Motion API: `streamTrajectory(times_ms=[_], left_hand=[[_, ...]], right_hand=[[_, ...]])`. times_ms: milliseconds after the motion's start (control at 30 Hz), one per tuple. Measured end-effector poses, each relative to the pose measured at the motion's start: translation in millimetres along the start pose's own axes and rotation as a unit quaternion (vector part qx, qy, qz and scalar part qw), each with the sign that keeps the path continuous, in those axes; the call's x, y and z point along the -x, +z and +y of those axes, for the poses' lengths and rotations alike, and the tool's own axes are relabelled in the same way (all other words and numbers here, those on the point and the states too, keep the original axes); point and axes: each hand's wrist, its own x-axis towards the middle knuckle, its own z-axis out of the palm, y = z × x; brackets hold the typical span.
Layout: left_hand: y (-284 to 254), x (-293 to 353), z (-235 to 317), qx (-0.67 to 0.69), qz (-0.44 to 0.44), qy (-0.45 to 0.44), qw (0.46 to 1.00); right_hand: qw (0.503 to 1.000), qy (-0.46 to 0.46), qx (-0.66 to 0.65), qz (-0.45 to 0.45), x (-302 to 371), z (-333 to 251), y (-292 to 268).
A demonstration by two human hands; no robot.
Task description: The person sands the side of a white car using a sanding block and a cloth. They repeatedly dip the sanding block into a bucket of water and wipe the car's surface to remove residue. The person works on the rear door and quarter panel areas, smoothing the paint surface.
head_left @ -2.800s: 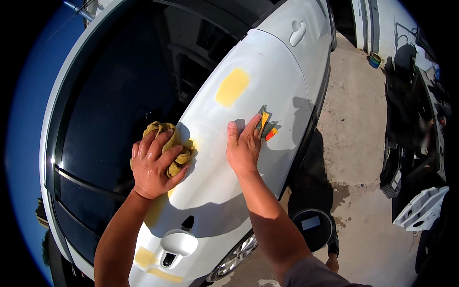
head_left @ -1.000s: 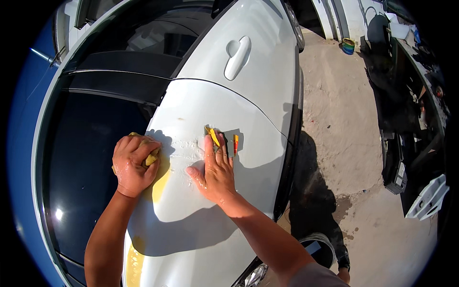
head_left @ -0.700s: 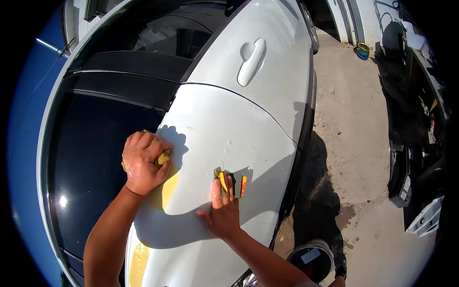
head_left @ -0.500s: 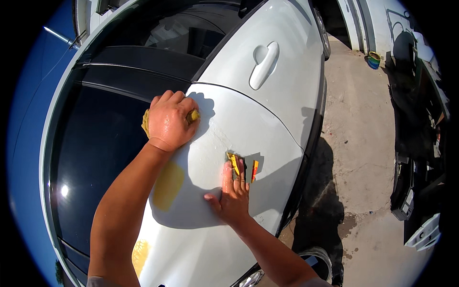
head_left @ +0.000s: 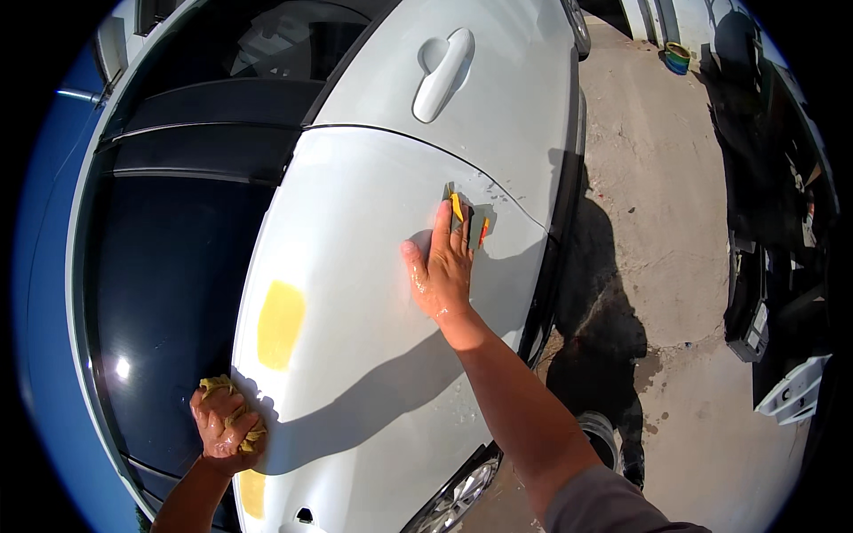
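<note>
My right hand (head_left: 444, 266) lies with its fingers stretched over a small sheet of sandpaper (head_left: 482, 222), grey with yellow and red on it. It presses the sheet flat against the white car's rear side panel (head_left: 355, 213), near the door seam. The sheet's yellow part shows between the fingers. At the lower left, my left hand (head_left: 222, 431) is closed around a crumpled yellow cloth (head_left: 216, 384), over the border between the dark glass and the white panel. Both hands look wet. Two yellow patches mark the panel: one patch (head_left: 282, 326) beside the glass, another patch (head_left: 252, 493) below the left hand.
A white door handle (head_left: 442, 75) juts out beyond the seam. To the right, concrete ground (head_left: 657, 186) holds a bucket (head_left: 597, 435) near the car and a small coloured pot (head_left: 677, 59) farther off. Dark car parts (head_left: 751, 293) and a white bracket (head_left: 793, 391) line the far right.
My left hand has swung from the upper panel down to the lower left with the cloth. My right hand and the sandpaper have slid farther toward the door seam. The view has shifted.
</note>
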Motion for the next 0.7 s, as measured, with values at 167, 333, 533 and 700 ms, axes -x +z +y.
streamTrajectory(times_ms=[167, 333, 533, 700], left_hand=[[9.7, 35.5, 7.3, -0.024, -0.022, -0.02, 0.999], [17.4, 39.1, 7.8, -0.033, 0.009, -0.024, 0.999], [15.9, 40.1, 1.4, -0.035, 0.0, -0.017, 0.999], [19.1, 45.4, 1.4, -0.034, -0.009, -0.022, 0.999]], right_hand=[[0.999, -0.038, 0.015, 0.024, 83.0, 3.7, 15.7], [0.996, -0.077, 0.022, -0.04, 167.0, -0.5, 12.7], [0.993, -0.087, 0.073, 0.039, -41.2, -21.6, 1.6], [0.987, -0.158, 0.011, -0.015, 90.4, -37.1, 14.4]])
